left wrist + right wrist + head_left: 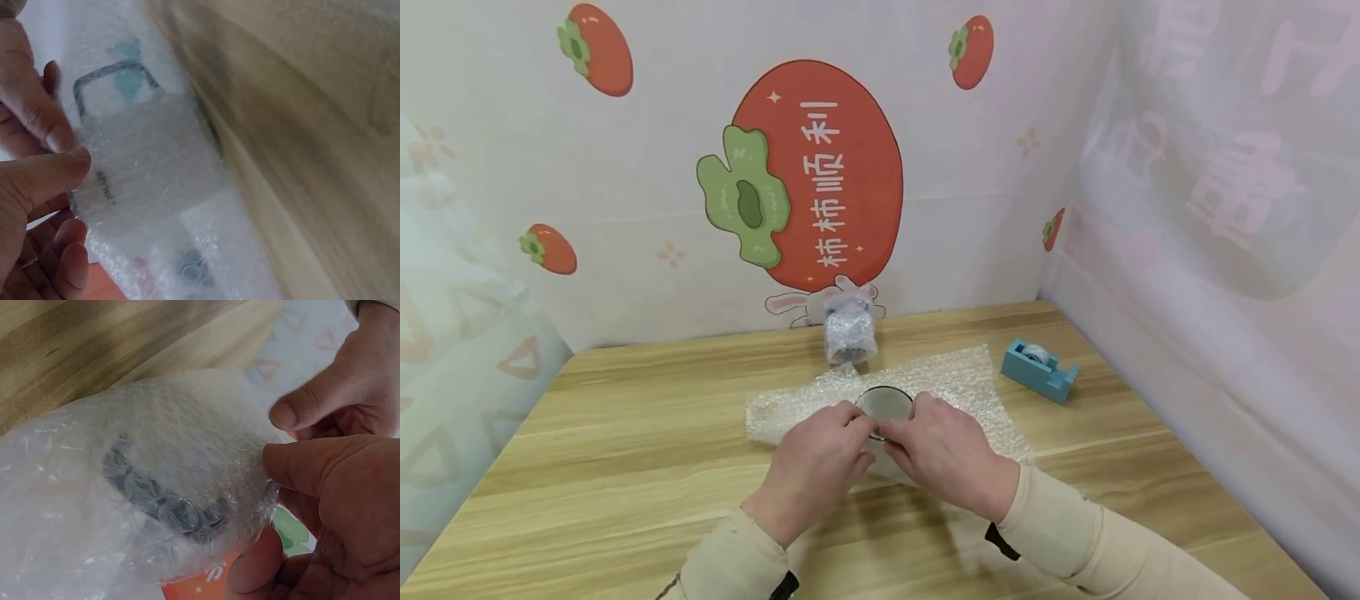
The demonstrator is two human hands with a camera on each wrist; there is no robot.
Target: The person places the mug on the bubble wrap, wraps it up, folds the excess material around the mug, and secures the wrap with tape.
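Note:
A white mug [886, 403] with a dark rim stands near the middle of the table in the head view. Beneath and around it spreads bubble wrap [958, 382], drawn up over its near side. Through the wrap, the left wrist view shows the mug's dark-edged handle [112, 72] and small lettering. My left hand [820, 454] pinches the wrap at the near rim, thumb outside. Close beside it my right hand [951, 450] also pinches wrap there between thumb and fingers. Some fingertips are hidden behind the rim in the head view.
Behind the mug sits an object wrapped in bubble wrap [850, 329]. A blue tape dispenser [1039, 372] with a roll of clear tape is at the back right. Printed cloth [647, 150] hangs behind and beside the wooden table [647, 450].

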